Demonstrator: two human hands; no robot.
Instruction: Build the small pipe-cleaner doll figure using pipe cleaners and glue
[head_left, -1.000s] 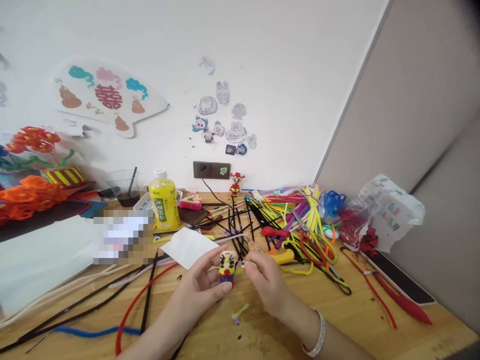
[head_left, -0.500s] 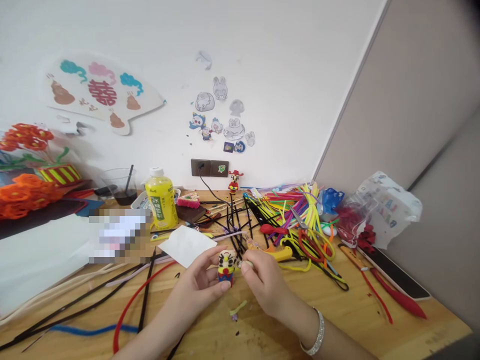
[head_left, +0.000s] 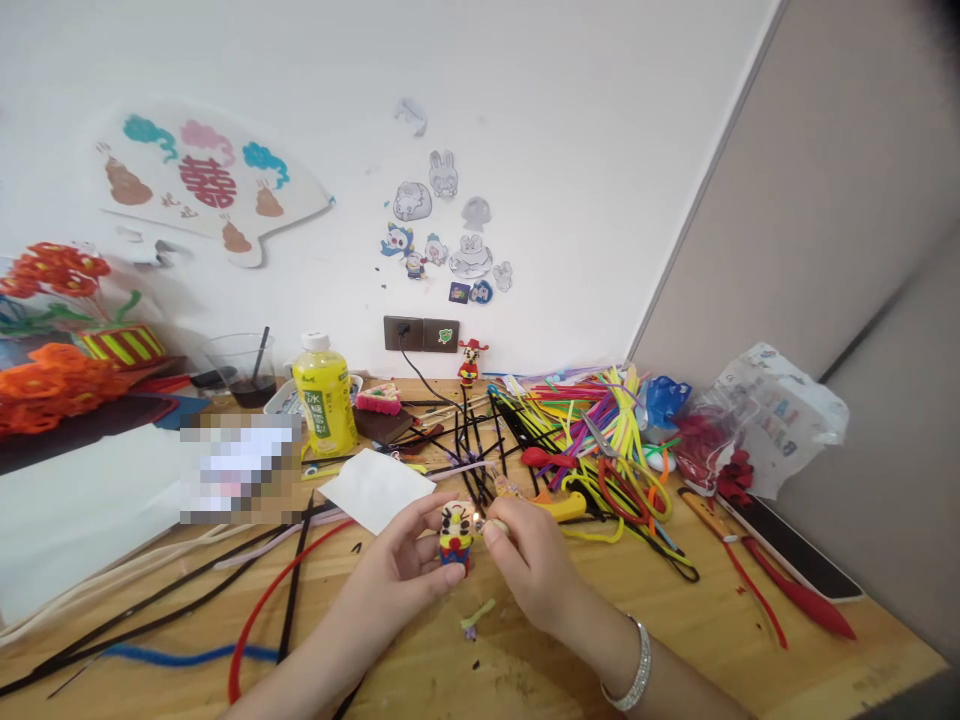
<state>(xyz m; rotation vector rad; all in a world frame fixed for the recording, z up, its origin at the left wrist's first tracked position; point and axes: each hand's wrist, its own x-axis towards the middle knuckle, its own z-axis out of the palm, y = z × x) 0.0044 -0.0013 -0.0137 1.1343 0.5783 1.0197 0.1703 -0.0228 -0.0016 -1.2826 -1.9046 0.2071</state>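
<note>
At 8 to 9 o'clock in the view, one yellow bottle (head_left: 326, 405), upright, white-capped. At 7, one left hand (head_left: 405, 565), digits closed about a small painted figurine (head_left: 455, 540), upright, at 6. Just beside its head, one lighter (head_left: 481, 527), small flame showing, pinched by the right hand (head_left: 525, 565), 5 to 6. At 4, assorted coloured pipe cleaners (head_left: 577, 425), heaped.
</note>
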